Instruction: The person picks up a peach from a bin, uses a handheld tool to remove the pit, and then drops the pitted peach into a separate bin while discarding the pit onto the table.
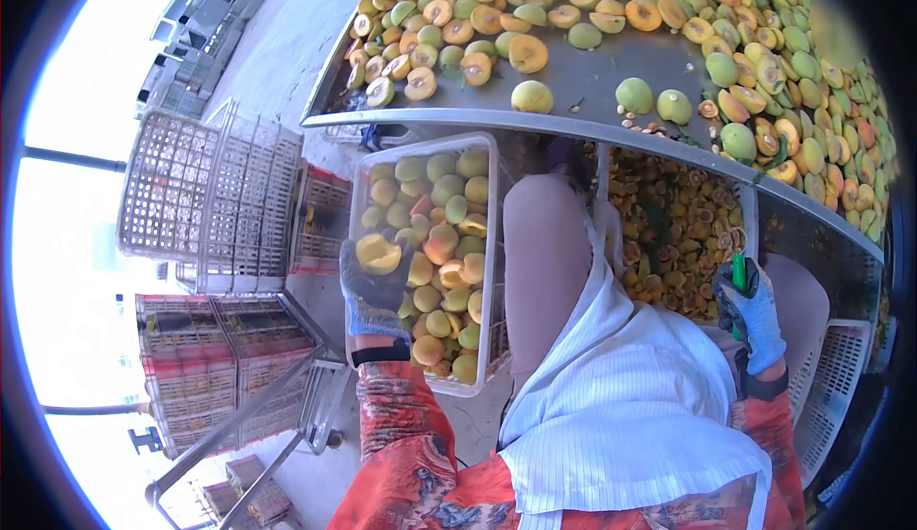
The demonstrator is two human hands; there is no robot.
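Metal table (pixel 602 76) bearing halved fruit (pixel 528 53) stands beyond your apron (pixel 630 387). Your left hand (pixel 373 291) clasps yellow fruit (pixel 379 255) over crate (pixel 494 215). Your right hand (pixel 755 306), across apron, has fingers wrapped round green-handled tool (pixel 738 270); long axis points toward table. Yellow fruit lies left of tool, well apart.

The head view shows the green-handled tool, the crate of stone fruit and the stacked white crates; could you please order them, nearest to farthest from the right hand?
1. Green-handled tool, in the right hand.
2. Crate of stone fruit, to that hand's left.
3. Stacked white crates, at far left.
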